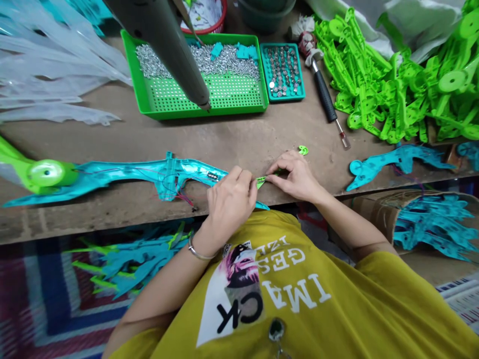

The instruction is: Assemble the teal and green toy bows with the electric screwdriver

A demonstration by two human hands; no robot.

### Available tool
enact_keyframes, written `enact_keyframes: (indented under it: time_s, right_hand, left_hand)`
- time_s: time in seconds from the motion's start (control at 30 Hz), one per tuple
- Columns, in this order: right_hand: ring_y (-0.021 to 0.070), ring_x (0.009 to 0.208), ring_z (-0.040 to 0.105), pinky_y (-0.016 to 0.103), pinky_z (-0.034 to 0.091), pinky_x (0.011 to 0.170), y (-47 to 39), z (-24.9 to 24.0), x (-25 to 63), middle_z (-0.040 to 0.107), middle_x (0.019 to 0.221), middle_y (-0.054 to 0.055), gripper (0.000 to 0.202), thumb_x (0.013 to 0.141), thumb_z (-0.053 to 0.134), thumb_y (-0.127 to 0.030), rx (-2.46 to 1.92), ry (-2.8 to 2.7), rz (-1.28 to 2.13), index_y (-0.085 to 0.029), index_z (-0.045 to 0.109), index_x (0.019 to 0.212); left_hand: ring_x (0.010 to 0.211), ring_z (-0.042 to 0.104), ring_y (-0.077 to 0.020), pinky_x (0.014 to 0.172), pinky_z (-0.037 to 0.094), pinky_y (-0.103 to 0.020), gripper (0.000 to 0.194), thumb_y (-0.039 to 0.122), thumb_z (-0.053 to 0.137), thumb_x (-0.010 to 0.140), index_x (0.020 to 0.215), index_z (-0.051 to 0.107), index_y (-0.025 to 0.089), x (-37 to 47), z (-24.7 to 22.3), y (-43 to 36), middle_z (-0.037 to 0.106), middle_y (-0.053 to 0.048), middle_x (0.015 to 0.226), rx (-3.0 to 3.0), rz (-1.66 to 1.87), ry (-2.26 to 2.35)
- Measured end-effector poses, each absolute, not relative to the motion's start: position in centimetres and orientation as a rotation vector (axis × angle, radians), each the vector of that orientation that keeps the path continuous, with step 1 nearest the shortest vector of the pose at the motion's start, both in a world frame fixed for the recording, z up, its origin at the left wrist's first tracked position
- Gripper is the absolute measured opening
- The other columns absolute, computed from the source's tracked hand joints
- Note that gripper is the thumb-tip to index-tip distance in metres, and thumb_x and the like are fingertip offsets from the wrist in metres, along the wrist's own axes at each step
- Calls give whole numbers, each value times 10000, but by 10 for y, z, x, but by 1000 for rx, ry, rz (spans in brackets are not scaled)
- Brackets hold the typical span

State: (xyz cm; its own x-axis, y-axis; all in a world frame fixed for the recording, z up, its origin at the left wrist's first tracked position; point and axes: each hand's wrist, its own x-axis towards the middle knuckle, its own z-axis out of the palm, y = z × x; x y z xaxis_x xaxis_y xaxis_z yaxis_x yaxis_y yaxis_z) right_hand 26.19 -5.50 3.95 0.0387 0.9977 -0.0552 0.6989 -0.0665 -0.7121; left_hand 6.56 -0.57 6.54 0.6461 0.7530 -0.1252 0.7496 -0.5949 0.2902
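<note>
A long blue plastic toy shell (134, 174) lies along the bench's front edge, with thin red and dark wires and a small metal spring on it. A green plastic limb with a round hub (47, 173) joins its left end. My left hand (232, 195) is closed over the shell's right end, its fingertips hidden from view. Just right of it, my right hand (294, 174) pinches a narrow green plastic piece (261, 181) that runs between both hands. Behind the right hand lies a small green round part (303, 149).
A green tray (168, 110) of metal screws and a blue tray (265, 70) of small metal parts stand behind. A screwdriver (325, 97) lies beside a pile of green parts (374, 85). Above the green tray hangs a grey tool (175, 55). Another blue shell (396, 158) lies right.
</note>
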Motion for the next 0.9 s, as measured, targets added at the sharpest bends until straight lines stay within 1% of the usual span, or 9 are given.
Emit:
enact_keyframes:
  time_s: [0.17,0.27,0.37,0.47,0.53,0.63,0.73,0.83,0.9]
  right_hand:
    - [226,918,600,437,392,980,-55,39,261,748,865,33,80,866,743,-291,-1835,-1695,791,-229,750,817]
    - [228,925,592,430,378,974,-55,39,258,742,869,29,28,847,750,-253,-1837,-1678,765,-225,747,847]
    - [230,950,597,439,353,990,-56,40,255,738,893,22,23,862,724,-226,-1825,-1697,758,-230,741,878]
    - [227,986,602,445,334,1012,-57,40,253,744,948,16,104,900,658,-187,-1797,-1735,790,-247,742,897]
    - [222,992,598,441,328,1013,-57,40,252,742,971,15,180,915,608,-150,-1771,-1771,801,-257,753,908]
    - [216,977,581,436,317,1001,-57,39,250,723,961,20,311,909,539,-85,-1728,-1848,775,-275,783,936]
    - [212,957,562,437,302,991,-56,39,248,699,956,30,419,887,489,-39,-1702,-1950,770,-301,805,971]
    - [212,972,559,440,283,993,-55,41,248,683,977,38,482,873,461,-11,-1680,-2040,801,-313,810,1012]
    - [215,980,554,443,272,983,-53,42,247,675,987,45,496,876,454,-9,-1680,-2083,813,-315,810,1036]
  left_hand:
    - [878,660,-245,644,390,-341,281,287,451,1022,916,693,194,66,65,-1,669,-96,948,2594,-15,1215]
    - [826,654,-226,595,346,-337,293,284,450,1021,883,693,199,67,66,-3,661,-85,937,2613,-64,1213]
    - [793,657,-218,554,292,-335,279,269,459,1014,880,692,194,71,69,-3,661,-80,925,2624,-116,1223]
    - [781,663,-226,525,250,-338,275,249,453,1015,922,705,195,72,74,-1,659,-81,927,2664,-237,1141]
    - [782,664,-231,516,247,-339,282,232,443,1019,967,717,198,71,78,2,655,-82,930,2713,-325,1014]
    - [813,663,-237,521,297,-330,302,208,426,1022,1027,728,192,66,84,6,642,-91,946,2766,-396,832]
    - [868,660,-249,543,366,-321,301,176,433,1008,1053,730,174,59,87,6,632,-110,985,2797,-420,765]
    - [893,659,-243,562,414,-314,313,116,437,987,1140,707,164,50,84,3,639,-117,1057,2809,-398,716]
    - [895,660,-230,579,434,-303,325,91,424,989,1160,691,167,42,79,1,646,-108,1042,2796,-325,702]
